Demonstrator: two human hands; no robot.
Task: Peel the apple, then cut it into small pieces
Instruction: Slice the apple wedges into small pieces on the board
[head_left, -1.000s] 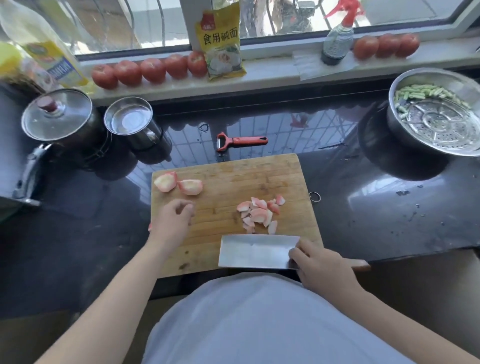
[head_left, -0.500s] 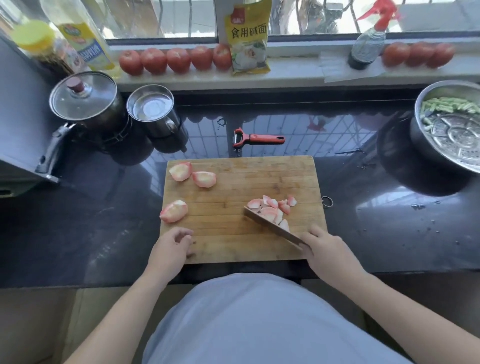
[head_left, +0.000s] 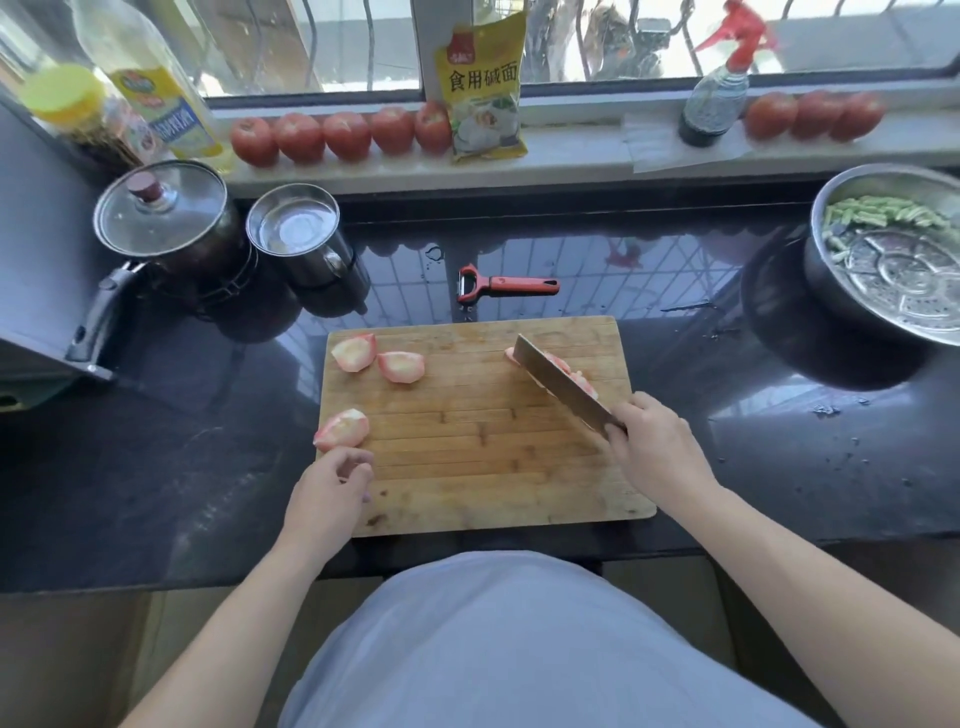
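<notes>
Head view: peeled apple wedges (head_left: 354, 352) (pink-tinged)

Dark polished stone counter (head_left: 156, 467), glossy, reflecting the window grid. Window (head_left: 322, 47) runs across the back with metal bars outside, strong daylight coming in. Pale sill (head_left: 571, 156) below it carries two rows of tomatoes (head_left: 343, 136), a yellow packet (head_left: 483, 88), a spray bottle (head_left: 717, 98), an oil bottle (head_left: 150, 83). Lidded pot (head_left: 166, 218) and steel cup (head_left: 298, 234) back left, steel basin (head_left: 893, 254) far right. Beige cabinet fronts (head_left: 67, 660) under the counter edge.
</notes>
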